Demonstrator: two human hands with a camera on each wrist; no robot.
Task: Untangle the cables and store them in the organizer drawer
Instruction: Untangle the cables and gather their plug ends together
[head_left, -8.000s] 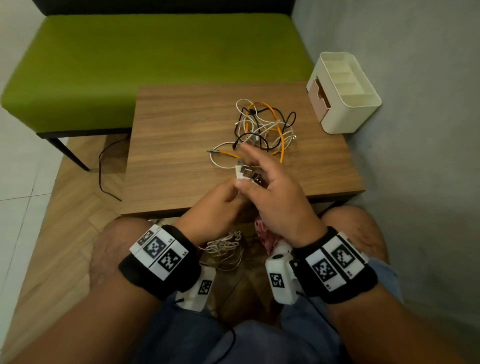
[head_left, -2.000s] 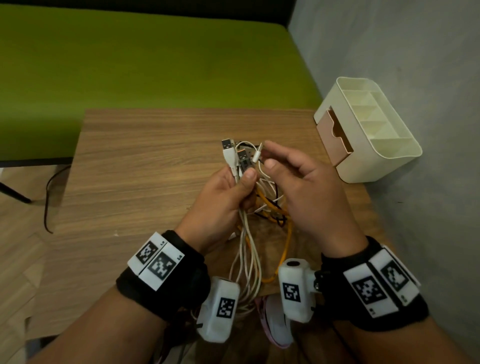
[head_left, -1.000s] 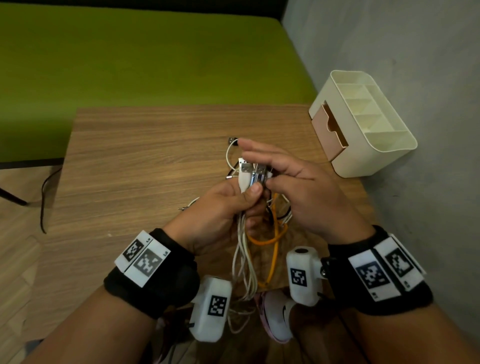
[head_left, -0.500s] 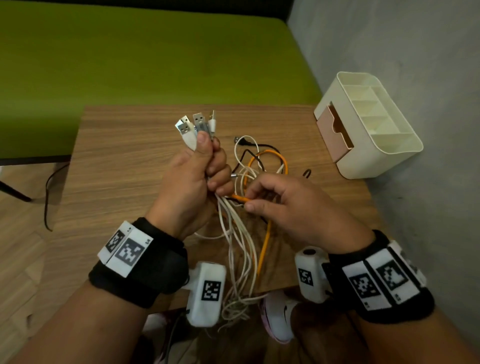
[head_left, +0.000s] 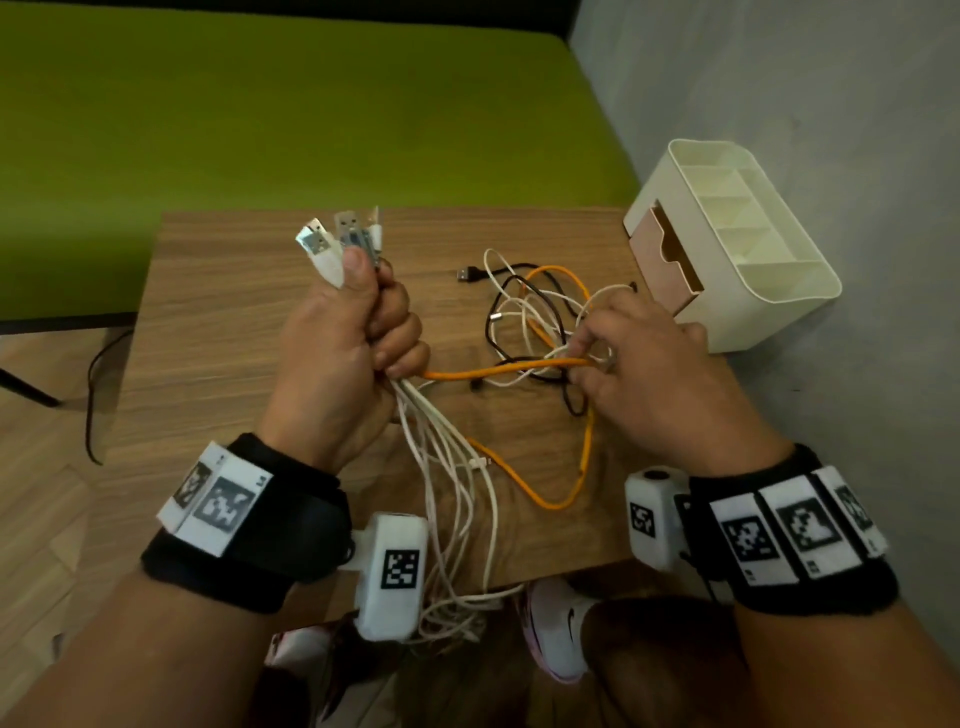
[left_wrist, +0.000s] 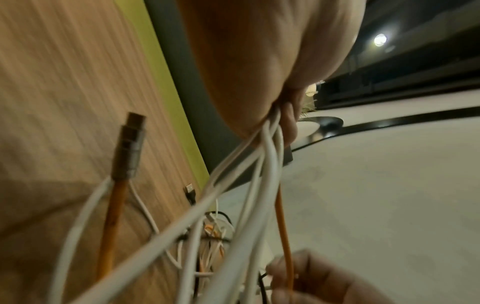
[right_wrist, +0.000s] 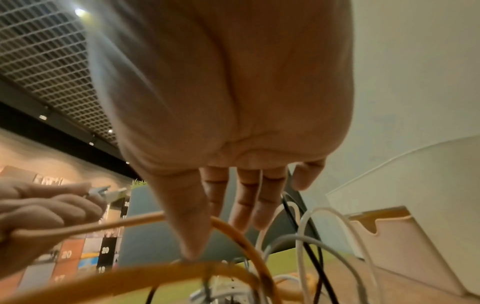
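A low wooden table (head_left: 218, 322) is standing in front of a green bench (head_left: 291, 104), with a grey wall to the right. A cream organizer (head_left: 748, 249) is sitting at the table's far right corner, its pinkish drawer (head_left: 662, 260) facing the table and pulled slightly out.

The person's left hand (head_left: 343, 353) is fisting round a bundle of white cables (head_left: 441, 467), with the USB plugs (head_left: 337, 239) sticking up above the thumb and the cords trailing down over the near table edge. The right hand (head_left: 639, 374) is pinching the orange cable (head_left: 498, 370), which is stretching taut between the two hands just above the tangle (head_left: 530, 317) of white, black and orange cords lying on the table near the organizer.

The cables are looking light, limp and smooth-jacketed, so they are likely sliding through each other easily but snagging wherever a plug meets a loop. The rigid plug ends are probably the best place to take hold, since a plug can be fed back through a knot. Pulling hard mid-cord, as the taut orange run suggests, is risking cinching the tangle tighter and straining the joint at the connector.
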